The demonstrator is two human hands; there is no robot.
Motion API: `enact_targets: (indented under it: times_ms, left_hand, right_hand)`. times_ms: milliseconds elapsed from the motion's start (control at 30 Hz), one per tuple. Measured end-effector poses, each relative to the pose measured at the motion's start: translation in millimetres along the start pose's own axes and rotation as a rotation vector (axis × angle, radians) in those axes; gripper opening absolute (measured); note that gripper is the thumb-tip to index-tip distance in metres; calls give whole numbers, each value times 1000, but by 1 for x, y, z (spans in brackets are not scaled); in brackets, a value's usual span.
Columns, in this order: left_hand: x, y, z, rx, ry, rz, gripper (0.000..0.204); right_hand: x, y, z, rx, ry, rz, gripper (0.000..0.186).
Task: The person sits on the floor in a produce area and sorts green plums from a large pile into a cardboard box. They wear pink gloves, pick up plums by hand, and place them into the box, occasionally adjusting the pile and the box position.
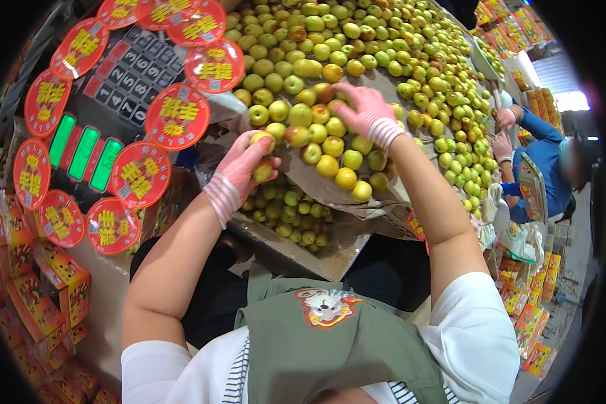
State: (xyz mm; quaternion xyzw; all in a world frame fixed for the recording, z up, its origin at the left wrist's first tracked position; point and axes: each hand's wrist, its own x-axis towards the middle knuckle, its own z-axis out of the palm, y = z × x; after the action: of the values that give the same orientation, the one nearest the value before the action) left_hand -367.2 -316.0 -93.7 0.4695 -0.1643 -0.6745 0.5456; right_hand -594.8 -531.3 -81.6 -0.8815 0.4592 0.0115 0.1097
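Pink, stripe-cuffed gloves cover both my hands, and I place everything from the cardboard box at the near edge of the fruit heap. Just beyond the box, loose yellow-green fruits, jujubes or small apples, I cannot tell which, lie on a brownish sheet. They are roundish, with no clear long axis, but their cluster slants from beyond the box's left side toward its right side. My right hand is beyond the box and over this cluster's far side, fingers spread, their tips by a reddish fruit; contact is unclear. My left hand is closed around at least two fruits, above the box's far left corner. So my right is nearer the loose cluster, I judge, and my left nearer the box, where more fruits lie inside.
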Motion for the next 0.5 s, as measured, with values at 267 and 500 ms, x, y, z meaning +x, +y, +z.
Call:
enact_targets:
  times_ms: [267, 500]
  left_hand:
    - [0, 1, -9, -18, -60, -13, 45]
    - [-1, 3, -7, 6, -26, -48, 37]
  right_hand:
    - [-44, -7, -21, 514, -280, -443, 33]
    - [90, -52, -19, 482, 221, -502, 35]
